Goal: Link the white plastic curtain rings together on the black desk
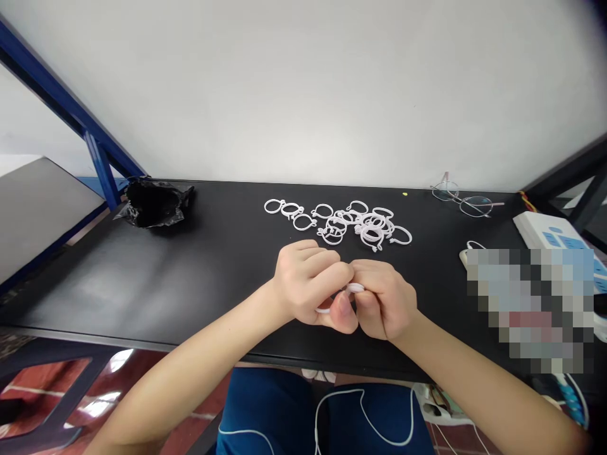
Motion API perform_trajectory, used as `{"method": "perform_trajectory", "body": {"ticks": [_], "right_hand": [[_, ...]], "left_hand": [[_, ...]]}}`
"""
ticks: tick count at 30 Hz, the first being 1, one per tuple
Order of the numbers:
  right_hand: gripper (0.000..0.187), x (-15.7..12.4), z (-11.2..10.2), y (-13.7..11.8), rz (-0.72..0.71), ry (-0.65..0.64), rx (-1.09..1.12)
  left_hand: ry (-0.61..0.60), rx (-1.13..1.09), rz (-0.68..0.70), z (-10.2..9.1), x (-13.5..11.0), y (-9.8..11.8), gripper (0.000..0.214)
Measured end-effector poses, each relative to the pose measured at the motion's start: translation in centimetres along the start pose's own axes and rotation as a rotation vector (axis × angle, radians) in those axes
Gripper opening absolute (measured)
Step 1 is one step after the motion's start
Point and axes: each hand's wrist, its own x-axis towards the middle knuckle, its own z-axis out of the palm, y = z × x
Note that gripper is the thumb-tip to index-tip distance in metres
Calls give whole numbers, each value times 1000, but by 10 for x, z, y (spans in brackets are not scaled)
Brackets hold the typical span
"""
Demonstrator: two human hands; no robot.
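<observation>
My left hand (315, 284) and my right hand (383, 297) meet over the front of the black table, fingers closed. Between them they grip a white plastic ring (355, 288). One part of it shows between the fingertips, and a curved part lies under my left fingers; the rest is hidden by my hands. Just beyond my hands lies a loose pile of similar white rings (372, 221), each with a small clasp or eyelet on its edge. Several of them overlap on the right, while a few rings (274, 206) trail off to the left.
A crumpled black plastic bag (154, 205) stands open at the back left of the black table (222, 253). Thin-framed eyeglasses (462, 197) lie at the back right. A white box (545, 230) with blue marks and a blurred-out object (526, 309) occupy the right side. White cable (363, 404) crosses my lap.
</observation>
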Motion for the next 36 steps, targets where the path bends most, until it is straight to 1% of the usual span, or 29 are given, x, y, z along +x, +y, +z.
{"method": "perform_trajectory", "body": {"ticks": [3,7,9,11,12,13,14,16,18,19,22,24,26,30,33,36], "right_hand": [[16,-1,1,1,-21,24,-4],[16,-1,2,0,-28,18,-8],[16,-1,1,1,-32,13,-47],[14,-1,1,4,29,-21,-121],[12,-1,1,8,95,-46,-162],[11,-1,0,12,186,-75,-196],[10,-1,-1,18,277,-88,-209],[11,-2,-3,30,418,-67,-239],[11,-2,-7,43,542,-7,-267],[10,-2,-10,49,591,3,-283],[6,-4,-15,61,637,-39,-336],[6,-6,-15,65,631,-111,-322],[7,-9,-14,66,618,-190,-280],[5,-13,-8,66,609,-307,-231],[3,-14,-5,67,642,-358,-207],[3,-12,-6,66,694,-368,-147]], "left_hand": [[-15,25,4,-1,1,1,44],[-22,28,7,-1,0,3,43],[-23,14,3,0,-5,-2,42],[-63,8,-26,2,-12,-14,39],[-105,15,-62,2,-16,-23,37],[-162,33,-130,2,-20,-32,34],[-234,68,-254,2,-24,-41,30],[-385,113,-534,0,-28,-57,27],[-512,94,-655,-1,-29,-65,22],[-584,69,-678,-2,-28,-67,20],[-791,-5,-670,0,-27,-65,15],[-866,-24,-655,2,-28,-64,13],[-879,-30,-643,3,-29,-64,12],[-841,-66,-614,2,-31,-68,17],[-817,-83,-591,2,-32,-68,29],[-804,-65,-568,1,-32,-68,37]]}}
